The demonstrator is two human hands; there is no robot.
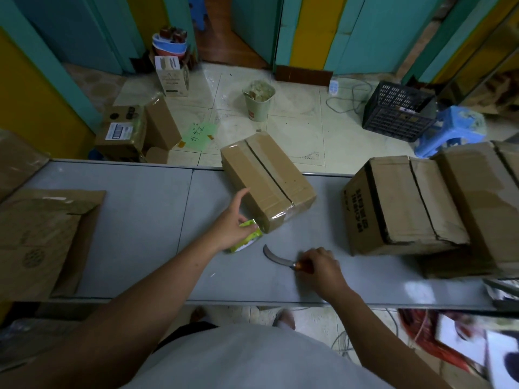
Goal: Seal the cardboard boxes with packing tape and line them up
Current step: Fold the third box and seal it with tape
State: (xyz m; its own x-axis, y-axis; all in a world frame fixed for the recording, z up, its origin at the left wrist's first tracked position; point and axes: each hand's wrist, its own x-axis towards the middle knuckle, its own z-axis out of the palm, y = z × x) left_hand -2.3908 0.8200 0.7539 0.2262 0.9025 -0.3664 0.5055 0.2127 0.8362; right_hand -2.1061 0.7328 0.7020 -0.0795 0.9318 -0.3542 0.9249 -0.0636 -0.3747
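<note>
From the head camera, the taped box point(266, 183) sat in the middle of the grey bench point(126, 220), near its far edge. Its long side ran slantwise, from far left to near right. A strip of shiny tape ran the same way along the top seam and folded down over the near end. That near end pointed at the left hand point(233, 223).

The left grip was curled on a green and yellow tape roll point(247, 237), just beside the box's near corner, with the thumb stuck up toward the box. The right hand point(323, 265) had its grip closed round the wooden handle of a curved knife point(280, 259), whose blade lay on the bench.

Two more boxes point(401, 203) stood close together on the right, with dark open seams on top. Flat cardboard point(47, 237) lay on the left.

The taped box looked stiff, with firm corners. The tape would likely be slippery, so bare cardboard is better to hold. Flat palms on the two long sides should turn it. I could not tell how heavy it was.
</note>
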